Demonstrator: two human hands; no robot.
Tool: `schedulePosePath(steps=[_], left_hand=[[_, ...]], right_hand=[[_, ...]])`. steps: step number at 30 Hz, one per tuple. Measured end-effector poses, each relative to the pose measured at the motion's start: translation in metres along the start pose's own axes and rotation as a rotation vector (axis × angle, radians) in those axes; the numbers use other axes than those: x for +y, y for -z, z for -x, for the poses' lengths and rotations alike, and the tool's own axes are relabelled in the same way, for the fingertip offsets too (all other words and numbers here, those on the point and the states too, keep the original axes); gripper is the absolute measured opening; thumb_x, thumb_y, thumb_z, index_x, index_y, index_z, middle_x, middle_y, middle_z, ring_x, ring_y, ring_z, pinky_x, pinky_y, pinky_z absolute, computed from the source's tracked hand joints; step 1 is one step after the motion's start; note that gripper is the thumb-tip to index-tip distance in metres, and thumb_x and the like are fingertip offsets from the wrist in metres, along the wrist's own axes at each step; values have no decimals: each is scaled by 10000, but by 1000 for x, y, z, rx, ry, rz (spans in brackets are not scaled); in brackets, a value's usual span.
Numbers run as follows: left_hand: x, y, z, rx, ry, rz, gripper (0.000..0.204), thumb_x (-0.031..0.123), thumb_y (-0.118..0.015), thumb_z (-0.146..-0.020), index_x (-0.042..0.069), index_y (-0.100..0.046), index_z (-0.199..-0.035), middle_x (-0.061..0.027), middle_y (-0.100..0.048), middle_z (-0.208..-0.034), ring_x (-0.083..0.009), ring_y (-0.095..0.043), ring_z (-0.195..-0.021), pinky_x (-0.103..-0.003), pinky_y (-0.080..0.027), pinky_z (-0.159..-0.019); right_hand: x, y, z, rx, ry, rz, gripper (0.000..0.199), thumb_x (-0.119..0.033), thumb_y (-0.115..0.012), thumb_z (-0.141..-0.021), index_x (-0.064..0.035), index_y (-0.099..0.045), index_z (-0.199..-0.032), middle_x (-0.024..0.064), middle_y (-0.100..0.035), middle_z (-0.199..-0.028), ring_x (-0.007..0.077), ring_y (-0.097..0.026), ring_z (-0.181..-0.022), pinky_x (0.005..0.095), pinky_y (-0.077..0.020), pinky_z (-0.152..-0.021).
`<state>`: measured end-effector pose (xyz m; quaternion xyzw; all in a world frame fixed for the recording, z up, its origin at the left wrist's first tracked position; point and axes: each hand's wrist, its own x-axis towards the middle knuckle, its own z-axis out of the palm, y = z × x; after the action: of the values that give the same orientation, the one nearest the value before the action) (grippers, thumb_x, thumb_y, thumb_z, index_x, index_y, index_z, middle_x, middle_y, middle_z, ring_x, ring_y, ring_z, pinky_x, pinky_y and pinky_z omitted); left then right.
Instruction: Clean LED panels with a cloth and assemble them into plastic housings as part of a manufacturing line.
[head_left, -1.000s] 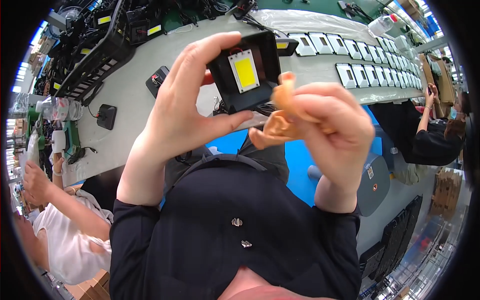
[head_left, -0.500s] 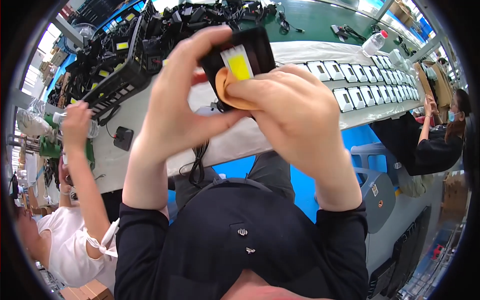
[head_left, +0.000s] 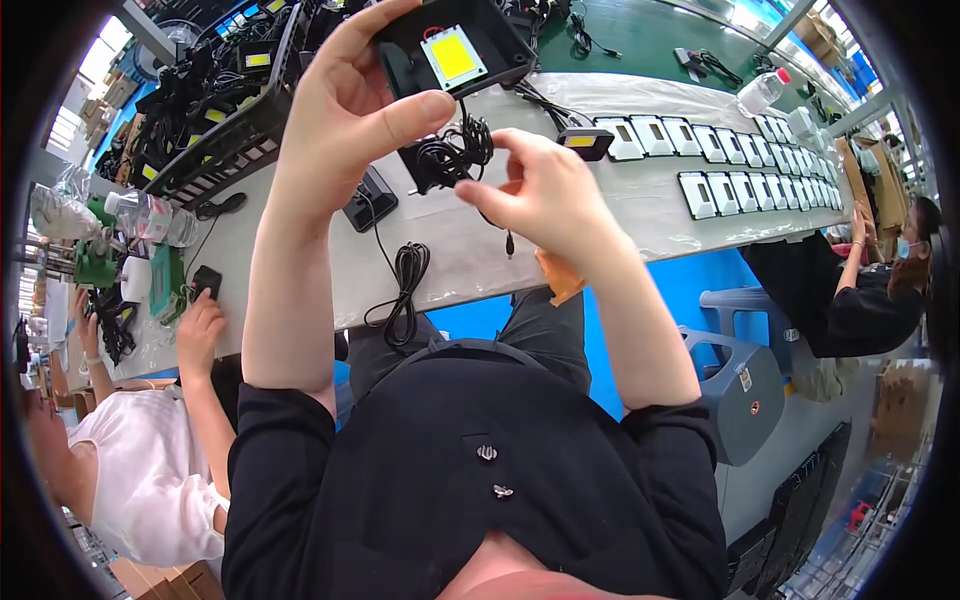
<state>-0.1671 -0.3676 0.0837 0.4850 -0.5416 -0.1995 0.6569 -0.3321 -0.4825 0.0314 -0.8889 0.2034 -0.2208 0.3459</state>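
My left hand [head_left: 350, 120] grips a black lamp housing [head_left: 510, 55] from its left side, thumb along the near edge. Inside sits a yellow LED panel [head_left: 455, 60] on a pale plate with red wire beside it. Below the housing hangs a coiled black cable [head_left: 450, 155]. My right hand [head_left: 535, 185] is beside that coil, thumb and fingers apart; whether they touch it is unclear. An orange cloth [head_left: 560, 278] shows under my right wrist, near the table edge; what supports it is hidden.
A black crate [head_left: 225, 150] of lamps stands left. More lamps [head_left: 585, 142] and a cable bundle [head_left: 405, 285] lie on the covered table [head_left: 480, 265]. White frames [head_left: 740, 195] fill the right, near a red-capped bottle [head_left: 762, 92]. A co-worker's hand [head_left: 200, 335] is left, another person [head_left: 885, 290] right.
My right hand has left the panel and moved down beside the cable coil. The orange cloth is now below my right wrist. The housing has shifted up and left; the left co-worker's hand has lowered.
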Motion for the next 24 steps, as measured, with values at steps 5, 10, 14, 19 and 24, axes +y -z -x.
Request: schedulePosePath(steps=[5,10,14,19,24], left_hand=[[-33,9,13,115,185,-101,786,140,-816,-735,-38,-379,-1364,-116,-587,-1130,-150,-609,-995,-267,-521,-852],[-58,30,31,155,274,-198,797,169,-814,-734,-46,-374,-1363,-118,-587,-1129,-145,-613,-976,-265,-521,-844],[-73,30,45,181,350,-150,792,168,-798,-747,-57,-366,-1371,-117,-588,-1118,-139,-610,-943,-260,-512,-828],[-81,20,53,229,499,205,653,207,-709,-822,-43,-421,-1352,-121,-586,-1159,-150,-592,-1016,-280,-485,-893],[-79,24,71,30,534,431,618,315,-640,-823,-20,-488,-1320,-118,-578,-1202,-167,-582,-1073,-313,-479,-920]], right_hand=[[39,-35,-8,149,50,13,221,-223,-642,-833,-12,-598,-785,148,-592,-821,342,-601,-817,423,-472,-707],[92,-24,7,19,-230,-753,157,-141,-565,-965,0,-632,-978,23,-637,-915,71,-576,-845,224,-478,-740],[93,-26,17,24,-48,-507,119,-106,-576,-957,-6,-635,-985,3,-626,-889,49,-544,-830,212,-450,-718],[74,-26,18,174,57,-235,159,-3,-662,-800,1,-653,-959,73,-576,-832,159,-547,-672,270,-441,-585],[77,-23,31,245,25,-213,179,14,-635,-795,-5,-644,-973,76,-575,-831,165,-537,-639,276,-437,-573]])
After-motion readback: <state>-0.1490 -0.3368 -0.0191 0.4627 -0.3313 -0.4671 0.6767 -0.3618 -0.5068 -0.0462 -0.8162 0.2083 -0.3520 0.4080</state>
